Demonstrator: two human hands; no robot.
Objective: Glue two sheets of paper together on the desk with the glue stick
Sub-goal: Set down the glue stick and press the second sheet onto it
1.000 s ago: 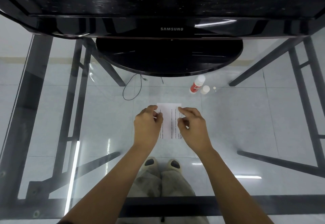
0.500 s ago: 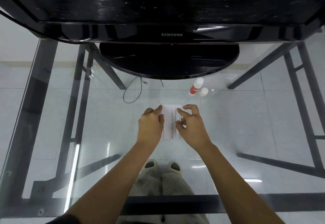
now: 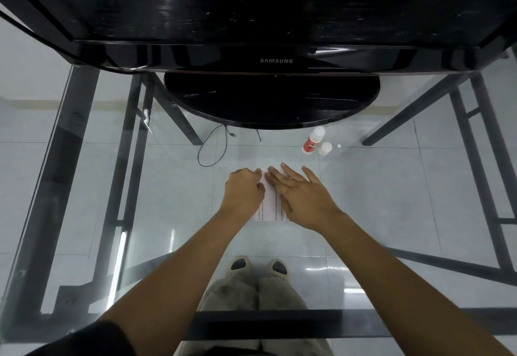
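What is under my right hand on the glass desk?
A white printed sheet of paper lies under the right hand, whose straight fingers press it onto the clear glass desk. The hand covers the paper's right part, so any second sheet cannot be seen.

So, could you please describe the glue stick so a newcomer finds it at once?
Start at the black monitor stand on the glass desk. Just before its right edge is the glue stick, red-labelled, unlike the plain white cap beside it.

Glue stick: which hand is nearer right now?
Right. The right hand lies flat on the paper, just on the near side of the glue stick; the left hand, curled at the paper's left edge, sits farther off.
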